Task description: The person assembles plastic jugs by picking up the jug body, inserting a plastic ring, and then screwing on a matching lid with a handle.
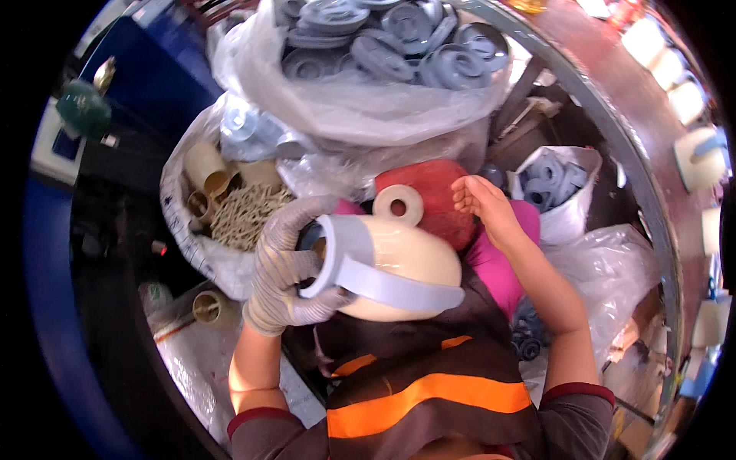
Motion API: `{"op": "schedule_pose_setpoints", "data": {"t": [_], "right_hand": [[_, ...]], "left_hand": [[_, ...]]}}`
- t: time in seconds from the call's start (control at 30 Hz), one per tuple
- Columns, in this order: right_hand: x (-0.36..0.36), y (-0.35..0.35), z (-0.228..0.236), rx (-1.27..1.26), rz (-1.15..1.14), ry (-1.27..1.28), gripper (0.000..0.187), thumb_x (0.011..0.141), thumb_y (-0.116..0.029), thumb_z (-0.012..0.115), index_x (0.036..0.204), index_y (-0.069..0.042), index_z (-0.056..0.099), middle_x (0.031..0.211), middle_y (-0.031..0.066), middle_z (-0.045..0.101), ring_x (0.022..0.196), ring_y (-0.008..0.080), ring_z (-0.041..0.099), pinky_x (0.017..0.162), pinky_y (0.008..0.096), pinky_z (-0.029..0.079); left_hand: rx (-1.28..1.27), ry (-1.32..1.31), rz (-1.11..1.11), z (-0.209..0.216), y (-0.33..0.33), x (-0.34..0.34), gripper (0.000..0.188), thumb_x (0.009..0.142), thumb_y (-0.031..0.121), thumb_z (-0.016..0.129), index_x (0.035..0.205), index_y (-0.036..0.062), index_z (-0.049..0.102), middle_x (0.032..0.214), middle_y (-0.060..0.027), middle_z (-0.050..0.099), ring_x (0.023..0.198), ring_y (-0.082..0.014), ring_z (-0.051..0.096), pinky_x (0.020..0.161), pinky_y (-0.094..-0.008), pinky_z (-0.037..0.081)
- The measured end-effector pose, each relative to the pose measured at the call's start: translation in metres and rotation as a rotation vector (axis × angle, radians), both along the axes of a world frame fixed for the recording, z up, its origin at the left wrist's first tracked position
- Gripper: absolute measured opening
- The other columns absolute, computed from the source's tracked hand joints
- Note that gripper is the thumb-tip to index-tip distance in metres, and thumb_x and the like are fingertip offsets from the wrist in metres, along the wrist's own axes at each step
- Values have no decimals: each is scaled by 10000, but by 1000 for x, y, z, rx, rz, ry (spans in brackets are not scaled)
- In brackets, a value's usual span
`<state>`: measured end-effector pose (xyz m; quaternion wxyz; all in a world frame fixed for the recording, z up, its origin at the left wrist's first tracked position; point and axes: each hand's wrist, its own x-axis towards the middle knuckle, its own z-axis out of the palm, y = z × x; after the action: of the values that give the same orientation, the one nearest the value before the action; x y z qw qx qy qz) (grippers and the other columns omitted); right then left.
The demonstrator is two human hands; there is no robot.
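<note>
Jug [418,257], one: cream body, lying sideways above the person's lap, with grey-blue collar [354,241] and strap handle [399,285]; mouth turned to the left.

Left hand [277,264], gloved in striped knit: at the jug's mouth end, fingers and thumb bent round the collar rim, gripping it.

Right hand [487,205], bare: raised beyond the jug's far right end, apart from it; fingers loosely curled, part open, holding nothing visible.

Cream ring [414,204], one: just beyond the jug, seen against a red item [445,192]; whether the two touch cannot be told.

Large clear bag [368,115], open: well beyond the jug, filled with grey round parts [383,57].

White sack [172,188]: left of the jug and beyond it, containing cream cylinders [201,169] and beige strand-like pieces [249,217].

Small white bag [567,221]: to the jug's far right, with grey-blue pieces [550,180].

Surface [606,69], brownish, metal-edged: farther right of the jug, carrying pale vessels [694,165], partly blurred.
</note>
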<state>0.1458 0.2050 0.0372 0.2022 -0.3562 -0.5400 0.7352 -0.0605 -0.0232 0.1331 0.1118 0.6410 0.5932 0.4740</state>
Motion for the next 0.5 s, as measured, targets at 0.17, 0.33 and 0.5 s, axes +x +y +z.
{"op": "schedule_pose_setpoints", "data": {"t": [0.17,0.33,0.5], "right_hand": [[54,-69,71,359,523,-3,268,932,-273,538,1037,-34,597,810,11,572,743,121,567,698,292,475],[99,-26,145,477,-553,303,400,965,-368,463,707,-74,544,569,5,462,418,116,412,402,264,336],[164,71,222,904,-853,448,374,1000,-342,410,943,6,534,613,2,429,501,100,388,467,251,341]], "left_hand": [[-78,140,-77,-25,36,20,478,718,465,682,877,15,701,1280,-183,512,1176,-302,485,1004,-415,353],[179,-156,340,-39,33,13,348,823,270,634,1083,41,607,1184,-163,573,1084,-292,543,955,-395,406],[-98,-459,475,-109,-4,-19,292,902,183,565,1130,2,587,1121,-118,610,1018,-190,559,898,-324,448]]}}
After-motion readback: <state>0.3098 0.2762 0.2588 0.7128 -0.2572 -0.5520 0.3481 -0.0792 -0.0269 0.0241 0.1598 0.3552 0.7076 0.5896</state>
